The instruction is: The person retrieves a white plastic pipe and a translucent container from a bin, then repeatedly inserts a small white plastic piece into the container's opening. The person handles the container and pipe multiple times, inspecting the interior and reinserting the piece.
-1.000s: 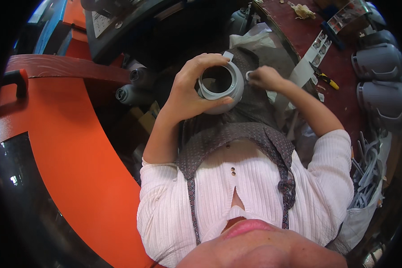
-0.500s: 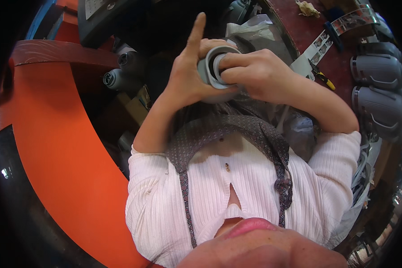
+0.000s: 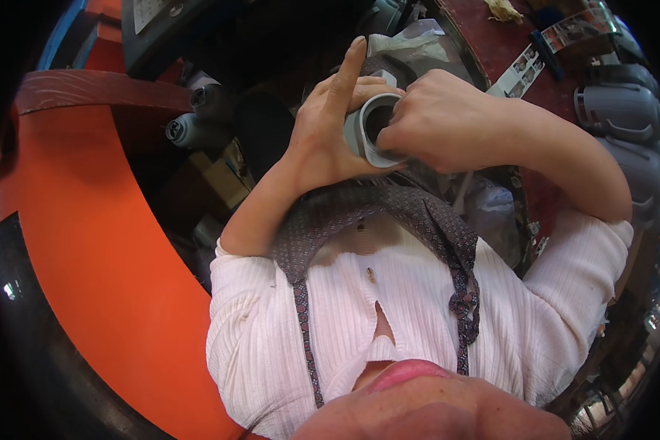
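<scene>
A light grey, jug-like container (image 3: 369, 149) is held in front of my chest, its round mouth tilted up toward me. My left hand (image 3: 321, 139) wraps round its side, with the index finger sticking up straight. At the right edge of the mouth is my right hand (image 3: 451, 121), its fingers curled and bunched over the rim. The fingertips are hidden, so whatever they pinch cannot be made out. Within the mouth the inside looks dark.
Grey jugs with handles (image 3: 617, 111) stand along the right. A dark red table (image 3: 480, 29) carries a printed sticker strip (image 3: 519, 73). Clear plastic bags (image 3: 491, 209) lie below it. An orange panel (image 3: 117, 249) curves along my left, and more grey containers (image 3: 191, 130) lie beyond it.
Both hands and the container have shifted slightly right. My right hand has rolled over, its back now upward and its elbow swung outward. The pale inner ring seen earlier no longer shows separately.
</scene>
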Action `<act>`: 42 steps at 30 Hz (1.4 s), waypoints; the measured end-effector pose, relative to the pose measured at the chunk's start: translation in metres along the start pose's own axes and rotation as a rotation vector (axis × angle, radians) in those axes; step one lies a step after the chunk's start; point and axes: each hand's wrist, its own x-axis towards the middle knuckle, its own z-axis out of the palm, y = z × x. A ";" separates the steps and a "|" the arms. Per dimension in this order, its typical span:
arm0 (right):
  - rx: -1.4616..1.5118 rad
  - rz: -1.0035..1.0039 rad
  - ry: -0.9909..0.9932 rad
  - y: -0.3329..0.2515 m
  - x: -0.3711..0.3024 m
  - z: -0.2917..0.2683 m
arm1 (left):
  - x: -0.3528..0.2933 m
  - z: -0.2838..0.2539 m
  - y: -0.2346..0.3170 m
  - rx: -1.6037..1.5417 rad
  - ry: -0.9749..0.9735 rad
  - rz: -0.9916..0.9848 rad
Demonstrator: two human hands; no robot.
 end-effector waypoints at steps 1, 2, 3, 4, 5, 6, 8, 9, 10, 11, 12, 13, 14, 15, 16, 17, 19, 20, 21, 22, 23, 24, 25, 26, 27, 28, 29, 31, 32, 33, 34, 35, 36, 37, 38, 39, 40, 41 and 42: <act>0.057 0.011 -0.009 0.000 -0.002 0.000 | 0.000 0.001 0.000 0.012 -0.011 0.017; 0.109 0.044 0.002 -0.002 -0.004 0.002 | 0.001 0.002 -0.001 0.007 0.002 -0.010; 0.186 0.074 0.095 -0.003 -0.005 0.005 | 0.002 0.003 -0.002 0.009 0.010 -0.026; 0.254 0.126 0.210 -0.005 -0.006 0.009 | 0.003 0.005 -0.004 0.016 0.036 -0.026; 0.331 0.189 0.273 -0.007 -0.007 0.014 | 0.004 0.006 -0.005 0.013 0.011 -0.052; 0.335 0.220 0.275 -0.010 -0.009 0.019 | 0.004 0.008 -0.006 0.016 0.004 -0.066; 0.351 0.237 0.361 -0.015 -0.013 0.028 | 0.004 0.010 -0.005 0.023 0.007 -0.056; 0.367 0.239 0.385 -0.016 -0.015 0.032 | 0.004 0.011 -0.005 0.014 0.024 -0.060; 0.371 0.236 0.429 -0.021 -0.016 0.035 | 0.002 0.010 -0.002 0.017 0.030 -0.057; 0.376 0.235 0.471 -0.022 -0.018 0.038 | 0.002 0.011 -0.001 0.036 0.016 -0.075; 0.373 0.191 0.542 -0.030 -0.018 0.039 | -0.002 0.008 0.004 0.036 0.045 -0.036; 0.380 0.221 0.558 -0.032 -0.020 0.041 | -0.003 0.009 0.006 0.042 0.049 -0.022; 0.382 0.219 0.593 -0.037 -0.020 0.041 | -0.005 0.009 0.010 0.054 0.065 -0.007; 0.390 0.219 0.596 -0.040 -0.022 0.042 | -0.006 0.011 0.013 0.073 0.050 -0.005; 0.339 0.227 0.572 -0.043 -0.023 0.041 | -0.007 0.013 0.016 0.094 0.040 0.001; 0.293 0.242 0.517 -0.045 -0.025 0.041 | -0.008 0.017 0.018 0.118 0.022 0.011; 0.225 0.252 0.454 -0.047 -0.032 0.041 | -0.007 0.026 0.022 0.116 0.043 0.076; 0.209 0.250 0.446 -0.047 -0.037 0.041 | -0.007 0.030 0.023 0.114 0.051 0.103; 0.192 0.223 0.459 -0.047 -0.041 0.042 | -0.007 0.035 0.024 0.112 0.064 0.127; 0.189 0.244 0.423 -0.047 -0.046 0.043 | -0.007 0.040 0.026 0.106 0.057 0.133; 0.186 0.240 0.408 -0.046 -0.051 0.044 | -0.008 0.044 0.027 0.100 0.058 0.135; 0.180 0.232 0.391 -0.046 -0.055 0.046 | -0.009 0.048 0.029 0.091 0.072 0.149; 0.188 0.234 0.360 -0.046 -0.058 0.047 | -0.011 0.049 0.030 0.097 0.054 0.133; 0.198 0.232 0.334 -0.045 -0.061 0.048 | -0.011 0.051 0.030 0.102 0.045 0.129; 0.184 0.240 0.301 -0.045 -0.063 0.050 | -0.013 0.051 0.031 0.104 0.010 0.103; 0.249 0.194 0.385 -0.044 -0.065 0.051 | -0.014 0.051 0.031 0.111 0.049 0.128; 0.297 0.158 0.459 -0.042 -0.066 0.051 | -0.015 0.050 0.031 0.112 0.060 0.125; 0.359 0.110 0.494 -0.039 -0.068 0.051 | -0.015 0.048 0.030 0.115 0.065 0.132; 0.377 0.100 0.449 -0.037 -0.069 0.051 | -0.016 0.047 0.030 0.114 0.060 0.139; 0.399 0.118 0.418 -0.034 -0.069 0.051 | -0.015 0.047 0.030 0.109 0.047 0.136; 0.391 0.073 0.409 -0.033 -0.070 0.051 | -0.016 0.047 0.030 0.106 0.050 0.144; 0.375 0.054 0.415 -0.030 -0.070 0.051 | -0.016 0.047 0.029 0.104 0.052 0.152; 0.362 0.036 0.420 -0.028 -0.070 0.051 | -0.016 0.048 0.029 0.108 0.027 0.136; 0.351 0.022 0.428 -0.026 -0.069 0.051 | -0.016 0.048 0.028 0.097 0.052 0.144; 0.339 0.010 0.436 -0.023 -0.068 0.052 | -0.016 0.049 0.028 0.094 0.052 0.131; 0.327 -0.003 0.443 -0.021 -0.066 0.053 | -0.016 0.050 0.027 0.087 0.059 0.123; 0.295 -0.003 0.416 -0.019 -0.064 0.054 | -0.015 0.051 0.025 0.093 0.030 0.121; 0.263 -0.002 0.389 -0.016 -0.062 0.055 | -0.014 0.052 0.024 0.095 0.006 0.124; 0.233 -0.001 0.360 -0.014 -0.060 0.057 | -0.013 0.053 0.022 0.103 -0.015 0.132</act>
